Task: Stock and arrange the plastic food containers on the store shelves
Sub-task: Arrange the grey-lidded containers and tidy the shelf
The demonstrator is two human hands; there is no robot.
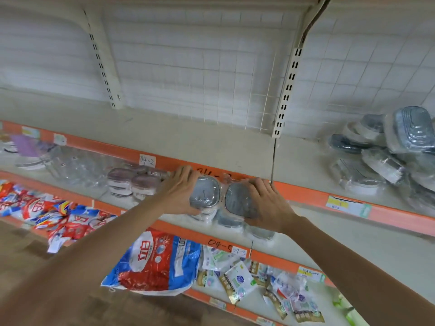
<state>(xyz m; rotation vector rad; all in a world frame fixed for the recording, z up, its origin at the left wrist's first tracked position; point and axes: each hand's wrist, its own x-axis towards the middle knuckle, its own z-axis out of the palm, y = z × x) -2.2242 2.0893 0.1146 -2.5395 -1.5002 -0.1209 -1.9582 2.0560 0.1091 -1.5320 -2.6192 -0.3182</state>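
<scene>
Two packs of grey-lidded containers (pixel 222 201) sit side by side in the middle of the frame, lids facing up toward the camera, the pair running left to right. The left hand (pixel 181 189) grips the left pack and the right hand (pixel 266 205) grips the right one. A pile of wrapped containers (pixel 386 149) lies on the shelf (pixel 211 140) at right. A red and blue bag (pixel 157 262) lies below.

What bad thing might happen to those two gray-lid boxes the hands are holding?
1. The left hand and right hand grip two wrapped container packs at the shelf's orange front edge; slippery wrap might slide, dropping them onto the detergent bags below.
2. The container pile at the right leans unevenly; bumping it might topple it.
</scene>
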